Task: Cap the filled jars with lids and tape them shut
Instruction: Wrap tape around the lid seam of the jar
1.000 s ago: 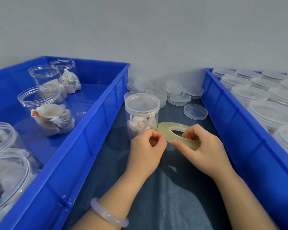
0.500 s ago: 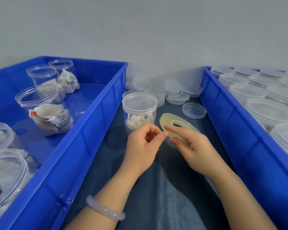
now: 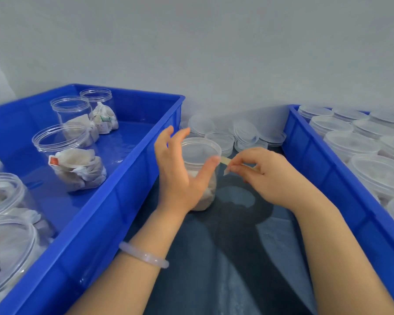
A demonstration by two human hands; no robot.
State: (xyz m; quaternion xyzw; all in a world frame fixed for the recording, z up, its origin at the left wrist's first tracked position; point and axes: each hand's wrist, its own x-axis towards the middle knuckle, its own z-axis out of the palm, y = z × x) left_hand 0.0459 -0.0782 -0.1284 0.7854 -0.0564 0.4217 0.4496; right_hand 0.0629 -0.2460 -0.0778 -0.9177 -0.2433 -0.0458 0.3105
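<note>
Head view. Has moved on, within the last second, from picking the tape end loose in front of the jar to laying it on. Now braces the clear round plastic jar with its clear lid on (image 3: 200, 151), standing on the dark cloth (image 3: 225, 258) between the two crates, with the left hand (image 3: 180, 178): fingers straight and spread, thumb pinning the end of the yellowish translucent tape (image 3: 225, 160) to the lid's rim. Grips the roll in the curled right hand (image 3: 266, 176), just beside the jar, with a short strip drawn taut between.

Means, by judgement, capping done on this jar and sealing only begun; wrapping round the rim left to do.

Shows a red tag (image 3: 53, 160) on a white paper sachet (image 3: 77, 171) inside an open jar in the blue plastic crate on the left (image 3: 132, 178). Cannot read its print, nor the green marks on a farther sachet (image 3: 105, 119).
</note>
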